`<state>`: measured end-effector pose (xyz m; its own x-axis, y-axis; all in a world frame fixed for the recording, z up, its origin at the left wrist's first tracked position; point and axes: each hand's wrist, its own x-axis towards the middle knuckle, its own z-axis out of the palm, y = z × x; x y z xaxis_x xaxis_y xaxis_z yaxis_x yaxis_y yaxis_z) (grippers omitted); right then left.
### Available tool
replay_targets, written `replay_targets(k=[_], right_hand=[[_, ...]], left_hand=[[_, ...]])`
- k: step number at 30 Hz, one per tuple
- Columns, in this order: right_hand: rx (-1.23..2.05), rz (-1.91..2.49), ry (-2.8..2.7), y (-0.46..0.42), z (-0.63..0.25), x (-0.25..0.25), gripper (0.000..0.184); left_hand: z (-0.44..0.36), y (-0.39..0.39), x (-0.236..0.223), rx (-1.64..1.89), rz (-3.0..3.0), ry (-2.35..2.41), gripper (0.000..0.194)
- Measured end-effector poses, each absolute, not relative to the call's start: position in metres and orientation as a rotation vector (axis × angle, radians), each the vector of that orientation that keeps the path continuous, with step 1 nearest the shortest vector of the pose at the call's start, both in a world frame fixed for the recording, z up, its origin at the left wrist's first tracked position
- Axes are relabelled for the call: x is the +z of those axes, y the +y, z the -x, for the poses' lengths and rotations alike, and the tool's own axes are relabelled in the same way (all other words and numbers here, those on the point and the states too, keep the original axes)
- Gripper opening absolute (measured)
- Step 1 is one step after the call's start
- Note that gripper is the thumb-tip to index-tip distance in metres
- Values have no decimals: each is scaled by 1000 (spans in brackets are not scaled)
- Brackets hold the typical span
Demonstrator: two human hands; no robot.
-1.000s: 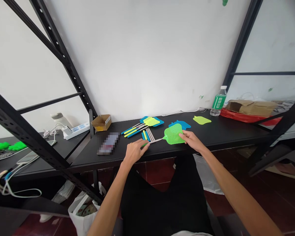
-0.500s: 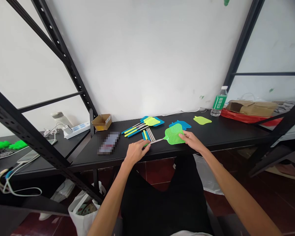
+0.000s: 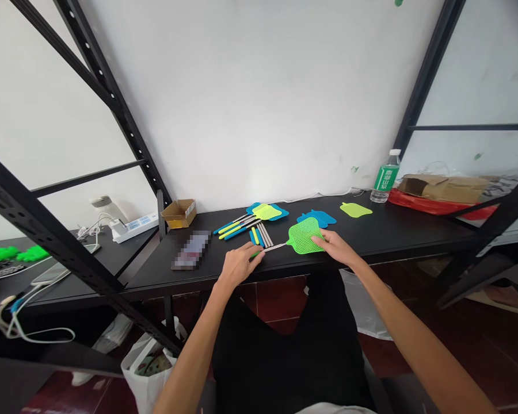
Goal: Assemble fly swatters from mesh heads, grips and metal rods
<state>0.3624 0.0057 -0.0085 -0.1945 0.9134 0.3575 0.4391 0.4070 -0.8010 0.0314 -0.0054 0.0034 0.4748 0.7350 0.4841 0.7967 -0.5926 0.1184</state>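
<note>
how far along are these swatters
Partway, it seems. The piled blue and yellow swatters look assembled, handles to heads. In hand is a green swatter, left hand at its handle, right hand on its head. Apparently left: loose blue heads, yellow head, rods and handles.

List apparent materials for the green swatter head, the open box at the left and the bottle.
Green swatter head: likely flexible plastic, matte; perforated, evenly coloured sheet.
Open box: cardboard, dull; brown walls and folded edges.
Bottle: probably clear plastic, glossy; see-through body with highlights, though glass can't be excluded.
</note>
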Motion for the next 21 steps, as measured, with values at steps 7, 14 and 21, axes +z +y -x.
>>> replay_targets(k=[7, 14, 21], right_hand=[[727, 1139, -1814, 8, -362, -11, 44], [719, 1205, -1639, 15, -360, -18, 54], [786, 1125, -1512, 15, -360, -14, 51]], left_hand=[[-32, -6, 4, -751, 2573, -1355, 38], [-31, -6, 3, -809, 2556, -1400, 38], [-18, 13, 17, -1022, 2401, -1570, 31]])
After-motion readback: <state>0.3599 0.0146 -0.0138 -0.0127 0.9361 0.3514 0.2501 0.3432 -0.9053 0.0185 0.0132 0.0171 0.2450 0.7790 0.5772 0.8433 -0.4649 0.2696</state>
